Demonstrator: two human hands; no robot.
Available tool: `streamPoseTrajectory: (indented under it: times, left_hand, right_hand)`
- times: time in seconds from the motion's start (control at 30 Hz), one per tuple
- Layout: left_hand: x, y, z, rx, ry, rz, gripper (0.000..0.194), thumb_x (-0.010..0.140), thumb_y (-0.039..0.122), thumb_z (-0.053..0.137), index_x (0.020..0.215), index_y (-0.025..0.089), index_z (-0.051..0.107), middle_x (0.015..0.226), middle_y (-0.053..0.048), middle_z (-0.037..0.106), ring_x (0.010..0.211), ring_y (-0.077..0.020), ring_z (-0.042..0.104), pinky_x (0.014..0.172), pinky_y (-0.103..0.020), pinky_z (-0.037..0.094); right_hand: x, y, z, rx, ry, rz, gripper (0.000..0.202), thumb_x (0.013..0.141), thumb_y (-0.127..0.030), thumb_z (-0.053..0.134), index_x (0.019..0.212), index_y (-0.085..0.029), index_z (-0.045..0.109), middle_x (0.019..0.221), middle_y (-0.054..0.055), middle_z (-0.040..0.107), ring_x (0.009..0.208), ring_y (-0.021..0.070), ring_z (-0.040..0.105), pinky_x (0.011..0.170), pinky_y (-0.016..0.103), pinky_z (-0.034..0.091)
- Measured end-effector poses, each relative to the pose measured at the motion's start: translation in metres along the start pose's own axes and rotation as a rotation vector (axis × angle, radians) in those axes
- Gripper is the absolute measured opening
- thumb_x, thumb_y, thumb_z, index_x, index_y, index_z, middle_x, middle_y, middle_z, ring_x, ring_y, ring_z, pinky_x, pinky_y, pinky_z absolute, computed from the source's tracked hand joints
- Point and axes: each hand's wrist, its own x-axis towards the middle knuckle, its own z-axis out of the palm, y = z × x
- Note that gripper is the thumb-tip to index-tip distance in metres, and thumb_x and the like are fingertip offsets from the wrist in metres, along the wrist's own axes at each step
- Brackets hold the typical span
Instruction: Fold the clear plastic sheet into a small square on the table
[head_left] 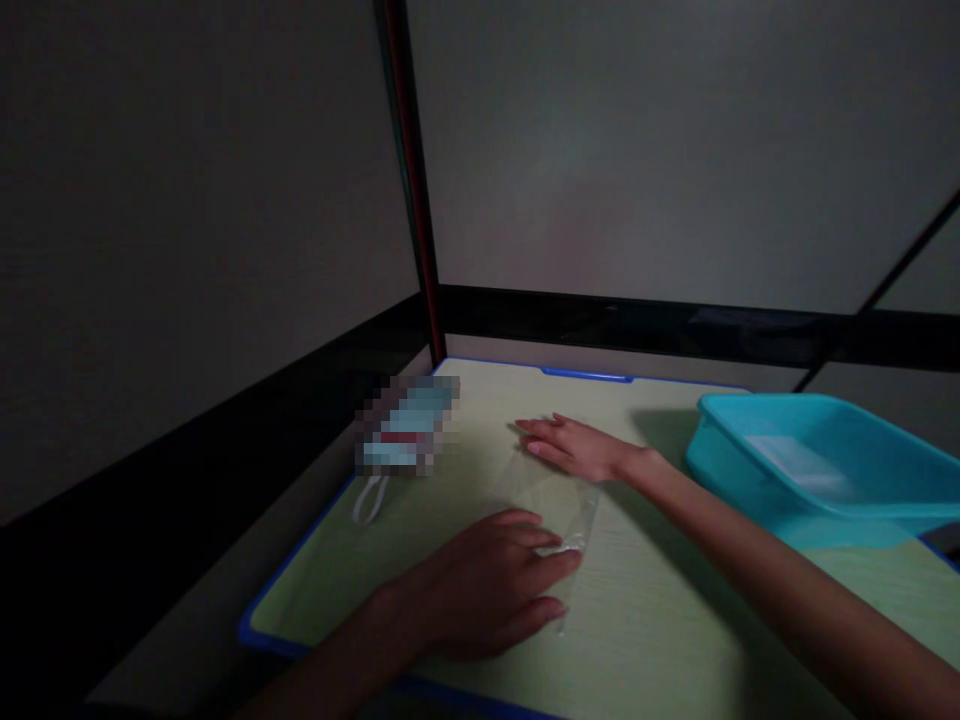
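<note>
A clear plastic bag lies flat on the pale yellow-green table top. My left hand rests over its near part, fingers spread and pointing right. Toward the far end of the bag, my right hand lies palm down with its fingers stretched out to the left. Both hands press on the bag rather than grip it. Parts of the bag under the hands are hidden, and its edges are faint.
A turquoise plastic basin stands at the right, with a whitish flat piece inside. At the left edge lies a blurred-out phone-like object with a white strap loop. Blue trim edges the table; fabric walls rise behind and left.
</note>
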Motion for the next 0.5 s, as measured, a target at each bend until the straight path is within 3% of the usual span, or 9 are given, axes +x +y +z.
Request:
streamPoseTrajectory:
  times: [0.17, 0.3, 0.5]
  left_hand:
    - [0.000, -0.002, -0.002, -0.019, 0.009, 0.001, 0.036, 0.083, 0.027, 0.039, 0.116, 0.013, 0.041, 0.106, -0.009, 0.056, 0.099, -0.0191, 0.049, 0.090, -0.032, 0.033]
    - [-0.014, -0.011, -0.003, -0.047, 0.083, -0.075, 0.032, 0.084, 0.023, 0.037, 0.115, 0.015, 0.041, 0.112, -0.005, 0.053, 0.104, -0.0164, 0.046, 0.093, -0.031, 0.032]
    - [-0.031, -0.018, -0.002, -0.060, 0.127, -0.131, 0.025, 0.084, 0.018, 0.037, 0.107, 0.018, 0.048, 0.107, -0.001, 0.057, 0.099, -0.0131, 0.050, 0.093, -0.030, 0.033]
  right_hand:
    - [-0.010, -0.004, -0.006, 0.019, 0.096, 0.019, 0.044, 0.088, -0.038, 0.023, 0.126, -0.018, 0.033, 0.129, 0.008, 0.038, 0.117, 0.0202, 0.034, 0.097, 0.041, 0.024]
    - [-0.040, -0.007, -0.013, 0.053, 0.224, 0.175, 0.042, 0.088, -0.034, 0.023, 0.126, -0.017, 0.031, 0.123, 0.008, 0.045, 0.110, 0.0194, 0.043, 0.091, 0.038, 0.034]
    - [-0.082, -0.003, -0.009, 0.029, 0.193, 0.307, 0.040, 0.086, -0.026, 0.024, 0.124, -0.016, 0.035, 0.122, 0.008, 0.047, 0.106, 0.0190, 0.047, 0.088, 0.035, 0.038]
